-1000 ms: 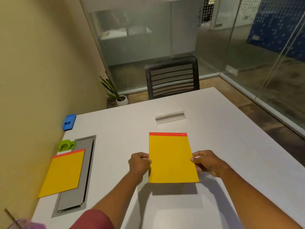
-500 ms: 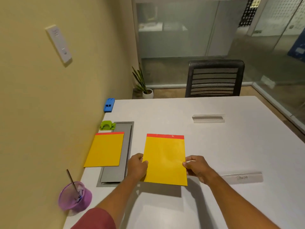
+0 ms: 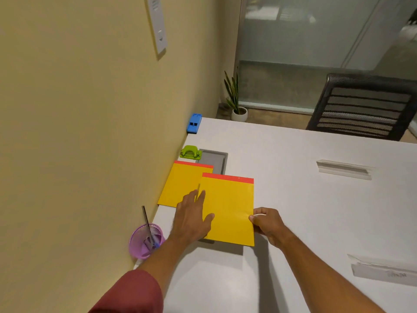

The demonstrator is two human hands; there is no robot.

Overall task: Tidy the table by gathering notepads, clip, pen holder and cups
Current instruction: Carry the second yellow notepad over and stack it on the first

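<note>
since a moment ago the held pad [image 3: 228, 208] has slid toward the table's [image 3: 316, 211] left edge and now overlaps the second pad [image 3: 182, 184] by the wall. my right hand [image 3: 267, 223] pinches its right edge; my left hand [image 3: 191, 219] lies flat, fingers straight, across both. i judge this the stacking step: next, square one over the other. holder [image 3: 145, 240] sits at the near-left corner.

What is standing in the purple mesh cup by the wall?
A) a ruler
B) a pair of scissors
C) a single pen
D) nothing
C: one slim pen leans inside the purple mesh cup, with nothing else visible in it.
</note>
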